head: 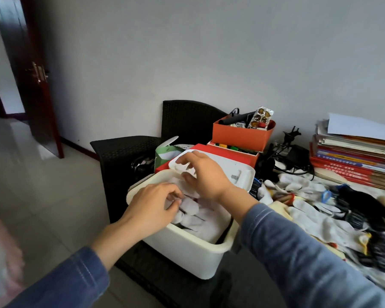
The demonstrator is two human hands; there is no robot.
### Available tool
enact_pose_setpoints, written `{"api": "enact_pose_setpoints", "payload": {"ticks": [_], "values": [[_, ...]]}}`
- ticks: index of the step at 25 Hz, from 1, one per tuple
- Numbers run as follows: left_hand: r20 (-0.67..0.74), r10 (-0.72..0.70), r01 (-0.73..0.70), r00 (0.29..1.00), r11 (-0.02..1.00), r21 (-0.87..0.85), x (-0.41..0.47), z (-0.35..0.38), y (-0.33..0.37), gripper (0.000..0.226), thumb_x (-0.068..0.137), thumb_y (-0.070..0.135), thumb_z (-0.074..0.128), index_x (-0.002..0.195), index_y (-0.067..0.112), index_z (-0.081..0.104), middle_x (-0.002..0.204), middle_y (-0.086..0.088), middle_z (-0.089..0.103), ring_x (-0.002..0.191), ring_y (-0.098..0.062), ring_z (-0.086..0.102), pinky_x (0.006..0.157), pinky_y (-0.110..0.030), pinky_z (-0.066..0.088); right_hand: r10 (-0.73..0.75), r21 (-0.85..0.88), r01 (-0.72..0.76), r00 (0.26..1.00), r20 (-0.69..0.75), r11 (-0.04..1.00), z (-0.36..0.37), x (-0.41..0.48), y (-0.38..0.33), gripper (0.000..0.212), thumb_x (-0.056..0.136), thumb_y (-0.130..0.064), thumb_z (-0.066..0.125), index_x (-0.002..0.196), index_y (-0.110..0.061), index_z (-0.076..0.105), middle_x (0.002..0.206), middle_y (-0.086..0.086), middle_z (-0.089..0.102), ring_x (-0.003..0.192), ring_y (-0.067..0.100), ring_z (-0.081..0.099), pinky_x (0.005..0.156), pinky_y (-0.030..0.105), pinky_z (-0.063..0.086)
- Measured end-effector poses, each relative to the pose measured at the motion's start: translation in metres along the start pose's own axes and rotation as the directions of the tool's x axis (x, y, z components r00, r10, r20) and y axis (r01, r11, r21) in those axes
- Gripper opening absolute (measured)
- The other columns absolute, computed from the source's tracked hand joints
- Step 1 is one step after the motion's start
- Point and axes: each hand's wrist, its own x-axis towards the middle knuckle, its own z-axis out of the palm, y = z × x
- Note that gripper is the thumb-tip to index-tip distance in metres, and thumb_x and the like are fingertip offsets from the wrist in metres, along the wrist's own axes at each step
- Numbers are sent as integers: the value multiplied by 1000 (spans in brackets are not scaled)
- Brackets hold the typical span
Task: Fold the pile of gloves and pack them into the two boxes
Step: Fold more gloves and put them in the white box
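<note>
Checking the white box first: what do we record?
— We find it on the dark wicker seat, white gloves lying inside.
— And the hands?
— We note the left hand pinching one glove inside the box between thumb and fingertips. The right hand grips the edge of the lid, fingers curled through its cut-out. The loose pile of gloves lies just right of the box.
</note>
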Motion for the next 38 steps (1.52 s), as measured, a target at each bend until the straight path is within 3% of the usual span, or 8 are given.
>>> {"api": "enact_pose_setpoints", "payload": {"ticks": [5,10,16,21,29,33,35,38], "values": [[8,102,-100,995,984,-147,9,18,46,14,88,21,60,93,31,68,92,19,68,86,1,61,80,-27,52,59,110,-35,973,-223,993,-43,-58,38,31,84,5,51,101,-17,64,102,-1,62,82,14,59,71,26,48],[33,269,-255,962,940,-226,10,43,116,13,88,23,59,93,30,69,92,17,68,83,1,58,77,-30,51,362,14,-374,888,-285,927,-66,-135,115,29,81,5,52,96,-15,67,99,1,65,82,14,57,68,22,40],[188,409,-361,893,901,-242,-14,104,177,14,92,29,53,97,29,67,97,15,67,78,-2,55,73,-25,48,740,-379,-786,603,-298,488,-90,-250,189,46,78,-12,57,123,-19,55,125,8,58,118,32,45,91,39,41],[416,319,-248,851,944,-217,-23,168,191,17,93,28,52,102,27,66,100,11,66,95,-10,59,78,-26,48,646,-419,-687,718,-260,594,-96,-288,198,36,76,-34,69,109,-20,65,107,4,67,107,30,57,84,38,42],[400,263,-176,878,954,-243,-18,197,195,16,93,26,53,102,29,66,76,20,52,77,-3,54,76,-19,45,600,-350,-710,704,-380,611,-89,-291,202,17,80,-30,66,91,-16,69,91,4,69,95,32,60,80,39,44],[352,268,-184,897,949,-254,-4,199,197,16,91,24,53,101,31,65,89,18,57,75,-2,54,76,-22,49,572,-389,-697,717,-400,602,-98,-248,207,35,84,-30,55,116,-16,59,111,11,63,107,34,52,88,42,41],[379,251,-162,891,954,-253,7,201,196,17,90,23,54,100,30,66,96,13,65,81,-4,59,79,-27,52,609,-351,-661,749,-260,663,-101,-217,214,51,88,-22,50,138,-21,41,134,11,48,120,33,44,97,41,38],[395,210,-120,895,963,-240,26,209,194,17,87,23,55,97,29,67,93,10,71,89,-8,64,82,-30,53,738,-243,-723,673,-36,647,-100,-178,232,66,92,-23,45,149,-31,15,152,13,21,132,35,34,100,41,38]]}}
